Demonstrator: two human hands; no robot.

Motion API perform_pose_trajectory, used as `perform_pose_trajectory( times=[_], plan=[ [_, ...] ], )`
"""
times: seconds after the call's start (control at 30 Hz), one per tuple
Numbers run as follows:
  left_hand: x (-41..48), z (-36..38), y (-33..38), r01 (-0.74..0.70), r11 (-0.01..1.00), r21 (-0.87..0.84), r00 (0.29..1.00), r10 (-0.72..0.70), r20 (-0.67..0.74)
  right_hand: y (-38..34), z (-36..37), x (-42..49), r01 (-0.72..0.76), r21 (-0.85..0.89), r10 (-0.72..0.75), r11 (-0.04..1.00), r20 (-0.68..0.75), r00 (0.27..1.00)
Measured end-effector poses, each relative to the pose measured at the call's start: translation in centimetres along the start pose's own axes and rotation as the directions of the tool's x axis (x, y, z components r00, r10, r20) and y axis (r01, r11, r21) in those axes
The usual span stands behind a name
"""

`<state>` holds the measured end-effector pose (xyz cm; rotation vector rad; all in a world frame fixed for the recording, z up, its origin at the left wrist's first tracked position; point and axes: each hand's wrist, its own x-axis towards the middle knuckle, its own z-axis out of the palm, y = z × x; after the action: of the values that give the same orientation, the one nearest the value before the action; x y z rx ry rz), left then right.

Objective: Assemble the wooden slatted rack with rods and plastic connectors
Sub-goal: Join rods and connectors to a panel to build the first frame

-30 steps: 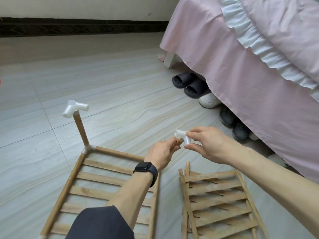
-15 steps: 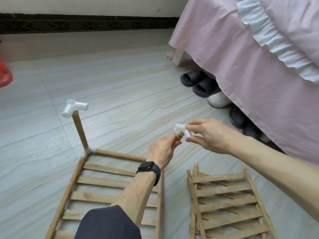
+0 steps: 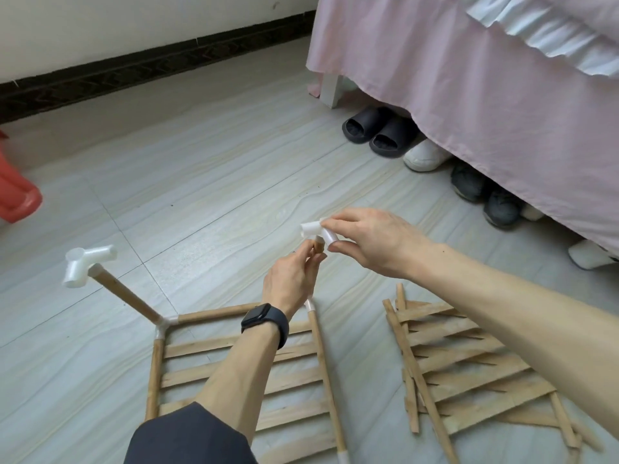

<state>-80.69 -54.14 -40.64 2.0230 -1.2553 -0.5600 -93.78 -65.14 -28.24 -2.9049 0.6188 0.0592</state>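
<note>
A wooden slatted rack panel (image 3: 241, 380) lies flat on the floor. At its far left corner a wooden rod (image 3: 124, 293) rises at a slant, capped by a white plastic connector (image 3: 87, 262). At the far right corner my left hand (image 3: 291, 279) pinches the top of a second upright rod (image 3: 318, 245), most of it hidden behind the hand. My right hand (image 3: 371, 242) pinches a white plastic connector (image 3: 315, 231) that sits on that rod's tip.
A stack of loose slatted panels (image 3: 469, 363) lies on the floor to the right. A bed with a pink skirt (image 3: 485, 112) fills the right side, with several shoes (image 3: 385, 132) under its edge. A red plastic object (image 3: 16, 192) stands at the far left.
The view has swung and tilted, bringing the red object further in. Both hands stay together at the rod tip, with the white connector now seated lower over it.
</note>
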Motion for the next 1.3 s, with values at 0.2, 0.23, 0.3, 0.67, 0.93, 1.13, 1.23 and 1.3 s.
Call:
perform_pose_trajectory(
  times=[0.2, 0.23, 0.3, 0.67, 0.93, 1.13, 1.23, 1.3],
  plan=[
    [-0.7, 0.1, 0.3, 0.021, 1.0, -0.011, 0.999, -0.021, -0.036, -0.4, -0.1, -0.1, -0.016, 0.031, 0.018, 0.999, -0.053, 0.998],
    [-0.7, 0.2, 0.4, 0.031, 0.999, -0.013, 0.999, -0.032, -0.044, -0.6, -0.1, 0.1, -0.014, 0.022, 0.015, 1.0, -0.046, 0.999],
    [-0.6, 0.4, 0.4, 0.038, 0.999, -0.023, 0.997, -0.04, -0.063, -0.8, -0.2, 0.5, -0.011, -0.007, 0.01, 1.0, -0.012, 1.0],
    [-0.5, 0.4, 0.1, 0.038, 0.999, -0.013, 0.998, -0.038, -0.044, -1.0, 0.0, 0.3, -0.008, -0.025, 0.009, 1.0, 0.01, 1.0],
    [-0.9, -8.7, 1.2, 0.033, 0.94, 0.339, 0.944, -0.141, 0.298, -2.5, 0.6, -1.7, -0.015, -0.143, -0.003, 0.99, -0.127, 0.992],
    [-8.7, -23.8, 1.4, 0.123, 0.903, 0.411, 0.977, -0.184, 0.112, -8.0, -2.8, -2.6, -0.127, -0.274, 0.075, 0.953, -0.192, 0.978],
    [-15.8, -30.5, 0.5, 0.217, 0.937, 0.276, 0.976, -0.207, -0.063, -14.1, -4.1, -2.7, -0.018, -0.156, -0.027, 0.988, -0.285, 0.958],
    [-20.9, -33.7, -1.1, 0.28, 0.946, 0.16, 0.951, -0.251, -0.181, -19.5, -4.7, -2.8, 0.091, -0.076, -0.109, 0.993, -0.288, 0.951]
  ],
)
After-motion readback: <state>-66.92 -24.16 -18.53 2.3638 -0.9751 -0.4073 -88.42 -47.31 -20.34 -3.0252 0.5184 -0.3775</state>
